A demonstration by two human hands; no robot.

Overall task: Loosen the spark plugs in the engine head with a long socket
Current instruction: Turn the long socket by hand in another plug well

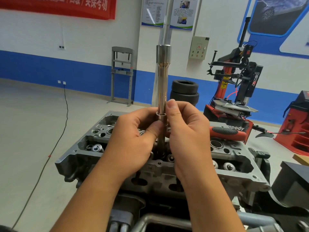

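Observation:
A long chrome socket (pixel 162 77) stands upright over the middle of the grey engine head (pixel 237 174). Its lower shaft runs down into a well of the head between my hands. My left hand (pixel 133 141) grips the shaft from the left, thumb pressed against it. My right hand (pixel 185 131) holds it from the right, with the fingertips pinching the socket's lower collar. No spark plug is visible; the well is hidden by my hands. Valve springs show on both sides of the head.
A red-and-black tool handle (pixel 227 132) lies on the head at the right. Behind stand a red tyre changer (pixel 234 91), stacked tyres (pixel 184 91), a grey shop press (pixel 122 74) and a red machine (pixel 297 124). A black cable (pixel 55 144) runs across the floor at left.

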